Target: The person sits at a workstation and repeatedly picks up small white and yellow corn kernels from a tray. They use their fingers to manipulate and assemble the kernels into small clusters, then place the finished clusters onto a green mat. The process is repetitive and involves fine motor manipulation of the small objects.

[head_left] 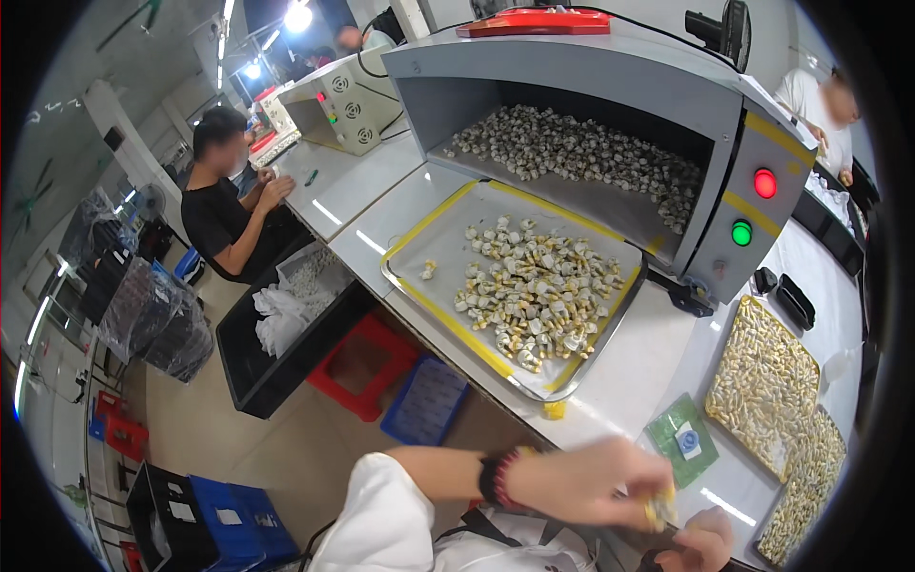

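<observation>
My left hand [600,481], with a dark and red band at its wrist, reaches across from the lower left. Its fingers are closed on a small white-and-yellow piece [660,512], slightly blurred. Just beside it, at the lower edge, my right hand [703,541] has its fingers curled; whatever lies in them is hidden. Ahead, a yellow-taped tray [434,229] carries a heap of similar white-and-yellow pieces [538,291], one lying apart on the left. A green packet [682,440] with a white-and-blue label lies on the table near my hands.
Behind the tray stands a grey box machine [572,71], whitish pieces inside, red and green lights at its side. On the right lie two trays of yellowish pieces [762,381]. A black bin [286,334], a red stool [362,367] and a seated person [224,200] are left.
</observation>
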`<state>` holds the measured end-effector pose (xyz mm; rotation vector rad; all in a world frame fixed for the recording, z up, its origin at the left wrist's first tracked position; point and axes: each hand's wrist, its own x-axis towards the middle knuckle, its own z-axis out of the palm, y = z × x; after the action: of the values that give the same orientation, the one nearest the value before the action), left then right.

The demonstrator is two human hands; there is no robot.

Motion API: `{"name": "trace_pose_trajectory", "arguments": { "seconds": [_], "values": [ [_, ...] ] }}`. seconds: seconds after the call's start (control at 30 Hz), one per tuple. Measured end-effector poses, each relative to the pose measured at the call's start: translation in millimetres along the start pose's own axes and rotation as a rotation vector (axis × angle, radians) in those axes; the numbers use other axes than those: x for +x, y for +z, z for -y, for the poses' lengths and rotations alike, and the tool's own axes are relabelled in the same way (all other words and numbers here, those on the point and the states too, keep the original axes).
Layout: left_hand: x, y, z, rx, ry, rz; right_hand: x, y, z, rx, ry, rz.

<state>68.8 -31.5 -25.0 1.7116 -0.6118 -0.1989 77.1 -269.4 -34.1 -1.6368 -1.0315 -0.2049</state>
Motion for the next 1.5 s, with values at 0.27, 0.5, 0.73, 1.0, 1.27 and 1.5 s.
{"name": "trace_pose_trajectory", "arguments": {
  "seconds": [0.27,0.5,0.73,1.0,1.27,1.5],
  "values": [
    [-1.6,-170.3,0.6,1.281,-0.239,-0.379,-20.1,-27.4,-5.0,-0.121,0.079,-0.184],
    [70.5,-252.7,34.0,1.193,-0.340,-0.465,-23.8,-30.8,0.0,-0.167,0.146,-0.222],
    [143.0,-353.7,152.0,1.586,-0.712,-0.340,-32.1,-34.5,12.9,-0.242,0.146,-0.259],
    [127.5,-397.4,192.5,1.750,-0.793,-0.310,-63.2,-73.3,19.0,-0.406,0.311,-0.165],
    [125.3,-418.5,219.6,1.724,-0.353,-0.400,-54.2,-89.0,23.0,-0.629,0.256,0.078],
    [154.6,-370.9,176.7,1.822,-0.746,-0.352,7.1,-113.6,-14.6,-0.586,0.322,0.192]
  ]
}}
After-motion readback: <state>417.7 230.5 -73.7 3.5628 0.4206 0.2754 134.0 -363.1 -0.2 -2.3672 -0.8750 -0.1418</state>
